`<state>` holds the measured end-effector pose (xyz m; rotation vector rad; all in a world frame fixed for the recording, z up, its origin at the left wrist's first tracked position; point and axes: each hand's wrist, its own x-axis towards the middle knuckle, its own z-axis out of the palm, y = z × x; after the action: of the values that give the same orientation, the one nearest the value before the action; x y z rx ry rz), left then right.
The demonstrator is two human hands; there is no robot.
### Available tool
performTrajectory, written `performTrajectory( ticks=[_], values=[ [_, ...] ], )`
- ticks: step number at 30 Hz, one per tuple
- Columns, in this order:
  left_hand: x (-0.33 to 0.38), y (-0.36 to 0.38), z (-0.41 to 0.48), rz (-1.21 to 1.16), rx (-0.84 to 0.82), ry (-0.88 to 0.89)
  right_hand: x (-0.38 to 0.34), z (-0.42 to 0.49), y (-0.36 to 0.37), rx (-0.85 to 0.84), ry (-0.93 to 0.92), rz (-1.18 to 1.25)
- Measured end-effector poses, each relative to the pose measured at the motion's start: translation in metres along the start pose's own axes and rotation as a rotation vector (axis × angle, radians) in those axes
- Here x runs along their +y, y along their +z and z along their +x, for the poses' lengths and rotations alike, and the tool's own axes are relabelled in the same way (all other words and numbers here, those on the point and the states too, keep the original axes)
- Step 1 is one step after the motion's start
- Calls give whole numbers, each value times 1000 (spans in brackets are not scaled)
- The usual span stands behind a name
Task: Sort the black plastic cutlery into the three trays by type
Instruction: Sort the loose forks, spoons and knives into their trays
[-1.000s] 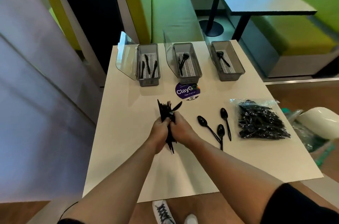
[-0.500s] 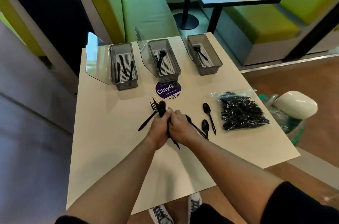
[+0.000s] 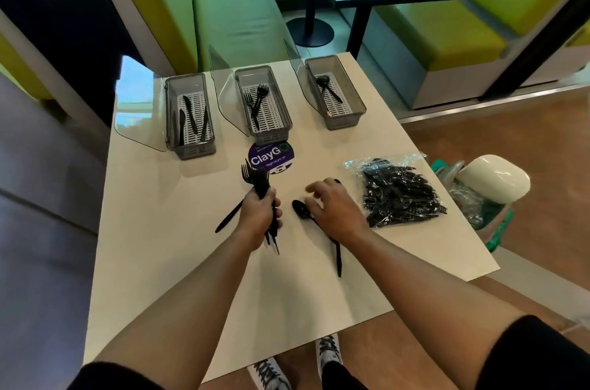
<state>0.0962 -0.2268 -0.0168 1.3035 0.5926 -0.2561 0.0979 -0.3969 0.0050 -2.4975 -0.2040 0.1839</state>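
- Fork bundle (image 3: 258,177): frame ctr, clamped in L hand (image 3: 260,217). Tines point up-frame, stopping just short of the purple sticker (image 3: 270,156); handle ends stick out below the fist.
- Loose piece (image 3: 228,219): one black handle runs from the L hand toward lower left. Cannot tell whether it is held or lies on the table (image 3: 153,262).
- Spoon (image 3: 300,208): lies on the table between the hands, bowl just beside the R thumb. Its handle passes under the R hand (image 3: 335,211) and shows again below the wrist.
- L hand pose: fist closed round the bundle, knuckles up, forearm entering from lower left.
- R hand pose: palm down, fingers loosely bent and spread, gripping nothing. Contact w/ the spoon cannot be told.
- Hands: apart, side by side at ctr frame.
- Cutlery bag (image 3: 399,195): clear, full of black pieces, right of the R hand, near it.
- Trays, upper ctr, in a row: left tray (image 3: 195,151) w/ knives (image 3: 191,112); middle tray (image 3: 271,134) w/ sorted forks (image 3: 257,101); right tray (image 3: 343,123) w/ sorted spoons (image 3: 325,86). All well apart from both hands.
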Motion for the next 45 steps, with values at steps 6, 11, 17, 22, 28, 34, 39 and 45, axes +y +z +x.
performTrajectory(
  ticks=[6,11,17,22,28,34,39,45],
  values=[
    [-10,-17,-2,121,-48,58,24,-9,3,-29,283,-268],
    [-16,-32,-7,157,-51,83,25,-20,25,-108,365,-409],
    [-17,-55,-11,135,4,83,18,-12,37,-106,321,-472],
    [-21,-65,-12,127,42,77,20,-14,49,-96,252,-542],
    [-21,-76,-11,103,80,83,24,-20,64,-13,82,-588],
    [-19,-83,-7,78,104,83,21,-7,59,-49,9,-389],
    [-14,-83,-5,83,97,83,0,13,53,-83,85,-22],
    [-6,-94,-2,142,147,102,-29,41,58,-185,197,113]
  ],
)
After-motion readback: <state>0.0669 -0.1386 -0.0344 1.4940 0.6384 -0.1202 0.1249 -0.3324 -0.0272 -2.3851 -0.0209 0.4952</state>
